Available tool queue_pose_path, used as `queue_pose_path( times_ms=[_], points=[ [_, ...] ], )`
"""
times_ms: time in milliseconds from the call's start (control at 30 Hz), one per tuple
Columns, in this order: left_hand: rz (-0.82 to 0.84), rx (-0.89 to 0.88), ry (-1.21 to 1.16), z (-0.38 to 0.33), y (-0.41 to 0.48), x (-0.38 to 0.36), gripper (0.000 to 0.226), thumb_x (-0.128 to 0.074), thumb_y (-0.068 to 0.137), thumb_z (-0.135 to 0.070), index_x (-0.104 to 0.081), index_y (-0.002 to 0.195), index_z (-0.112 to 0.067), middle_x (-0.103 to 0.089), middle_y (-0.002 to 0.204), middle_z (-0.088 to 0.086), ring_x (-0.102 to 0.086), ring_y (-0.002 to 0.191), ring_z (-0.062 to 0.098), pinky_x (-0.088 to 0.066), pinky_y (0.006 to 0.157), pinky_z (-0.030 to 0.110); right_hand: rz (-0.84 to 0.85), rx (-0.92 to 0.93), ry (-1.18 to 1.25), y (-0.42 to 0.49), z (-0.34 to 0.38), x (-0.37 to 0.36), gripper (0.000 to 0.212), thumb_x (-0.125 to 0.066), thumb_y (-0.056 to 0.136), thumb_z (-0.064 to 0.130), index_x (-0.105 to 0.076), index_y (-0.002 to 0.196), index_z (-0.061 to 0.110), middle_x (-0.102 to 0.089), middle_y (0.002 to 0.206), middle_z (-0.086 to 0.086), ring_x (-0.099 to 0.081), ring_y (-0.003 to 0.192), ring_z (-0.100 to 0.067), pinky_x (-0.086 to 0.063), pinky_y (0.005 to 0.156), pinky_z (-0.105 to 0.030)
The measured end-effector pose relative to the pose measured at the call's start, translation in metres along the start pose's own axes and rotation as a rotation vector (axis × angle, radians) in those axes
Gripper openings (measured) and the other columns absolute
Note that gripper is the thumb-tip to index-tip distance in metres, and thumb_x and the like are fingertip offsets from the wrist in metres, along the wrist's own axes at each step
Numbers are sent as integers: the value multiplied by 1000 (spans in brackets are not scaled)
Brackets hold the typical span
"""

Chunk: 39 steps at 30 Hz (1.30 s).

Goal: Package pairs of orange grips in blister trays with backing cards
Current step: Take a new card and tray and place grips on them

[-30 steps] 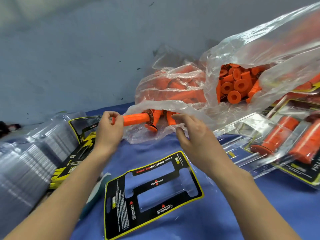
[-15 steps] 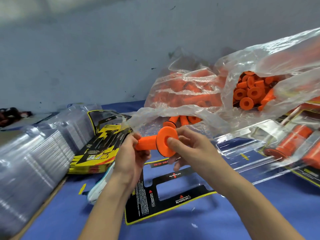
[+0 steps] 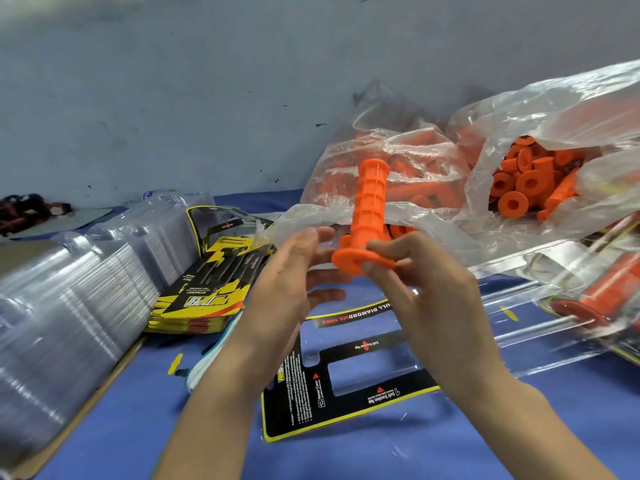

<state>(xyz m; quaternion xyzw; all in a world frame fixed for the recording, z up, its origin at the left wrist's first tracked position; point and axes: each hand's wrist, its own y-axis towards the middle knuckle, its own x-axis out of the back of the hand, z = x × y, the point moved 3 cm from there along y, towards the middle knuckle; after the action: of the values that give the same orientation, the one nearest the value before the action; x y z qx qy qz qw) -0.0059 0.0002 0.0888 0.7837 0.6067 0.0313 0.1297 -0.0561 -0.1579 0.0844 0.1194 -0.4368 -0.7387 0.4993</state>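
Orange grip [image 3: 370,199] upright above backing card [image 3: 346,386] on desk [image 3: 433,441]. Right hand [image 3: 426,292] pinches grip's flange. Left hand [image 3: 291,282] just beside, fingers spread, empty. Grip bag [image 3: 485,174] behind.

Right hand [image 3: 420,289] pinches upright orange grip [image 3: 369,213] by flange.

A blue surface [image 3: 415,445] fills the lower frame. At lower centre a black, yellow-edged backing card [image 3: 346,386] lies flat on it; a stack of yellow-and-black cards [image 3: 204,299] and rows of clear blister trays [image 3: 69,306] sit at left. Clear bags of orange grips [image 3: 519,181] rest at upper right, with filled trays [image 3: 595,306] at the right edge.
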Motion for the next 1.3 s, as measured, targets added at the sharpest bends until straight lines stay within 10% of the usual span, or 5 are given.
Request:
queue_pose_path(
  times_ms=[100, 267, 433, 633, 1300],
  points=[
    [51, -17, 115, -4, -6, -8, 44, -53, 94, -52, -63, 117, -17, -74, 101, 4, -69, 89, 18, -56, 76, 35, 73, 216, -205, -10, 4, -5, 10, -59, 96, 27, -52, 99, 34, -57, 95, 6, -63, 74, -17, -50, 53, -39],
    [91, -111, 277, -6, -16, -3, 31, -61, 88, -41, -65, 109, -19, -74, 99, -1, -70, 93, 9, -53, 81, 19, 105, 384, -459, -14, 10, -9, 8, -58, 99, 28, -50, 97, 30, -55, 89, 3, -47, 58, -22, -41, 46, -36],
    [70, -159, 506, -10, -16, 22, 22, -60, 92, -40, -65, 110, -30, -72, 99, -6, -68, 93, 9, -51, 81, 19, 225, 196, -346, -7, -6, -3, 30, -46, 100, 44, -61, 111, 21, -58, 111, 4, -58, 98, -22, -47, 83, -38],
    [148, -179, 1307, 7, -16, 32, 41, -51, 96, -48, -50, 135, -35, -59, 109, -11, -41, 109, 14, -36, 98, 38, 206, -38, -511, -3, -54, 24, 17, -57, 94, 11, -67, 106, 18, -63, 103, -1, -57, 93, -32, -45, 80, -43],
    [242, -134, 1474, 42, -14, 25, 40, -47, 95, -58, -51, 131, -40, -36, 106, -15, -32, 107, 9, -25, 87, 26, 387, -5, -704, -20, -78, 10, 10, -71, 86, 12, -74, 90, 21, -66, 105, -5, -59, 99, -36, -45, 83, -48]
  ],
)
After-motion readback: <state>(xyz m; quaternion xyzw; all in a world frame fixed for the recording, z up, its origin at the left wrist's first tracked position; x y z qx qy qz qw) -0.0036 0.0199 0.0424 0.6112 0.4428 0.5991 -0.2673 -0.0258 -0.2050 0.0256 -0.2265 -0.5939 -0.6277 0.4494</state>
